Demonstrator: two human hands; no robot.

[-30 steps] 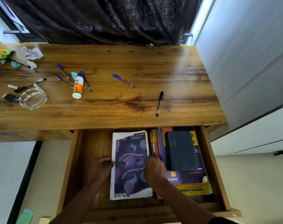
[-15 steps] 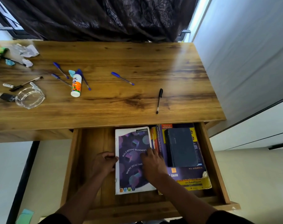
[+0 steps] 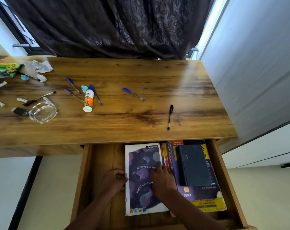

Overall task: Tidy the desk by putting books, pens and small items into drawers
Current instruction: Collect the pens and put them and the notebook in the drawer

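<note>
The notebook (image 3: 143, 178) lies flat in the open drawer (image 3: 98, 180). The right hand (image 3: 162, 179) presses its cover with flat fingers; the left hand (image 3: 114, 182) pinches its outer edge. It looks light, thin and floppy, so it is best slid by the edges. Just beyond the right hand's fingers sits one book stack (image 3: 197, 175). On the desk (image 3: 141, 77) I count four blue pens, two black ones and one glue bottle (image 3: 88, 101).

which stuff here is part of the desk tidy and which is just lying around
Part of the job:
purple notebook, under the left hand and right hand
open drawer
book stack
black pen
blue pens
glue bottle

Just lying about:
dark curtain
crumpled paper
glass ashtray
</note>
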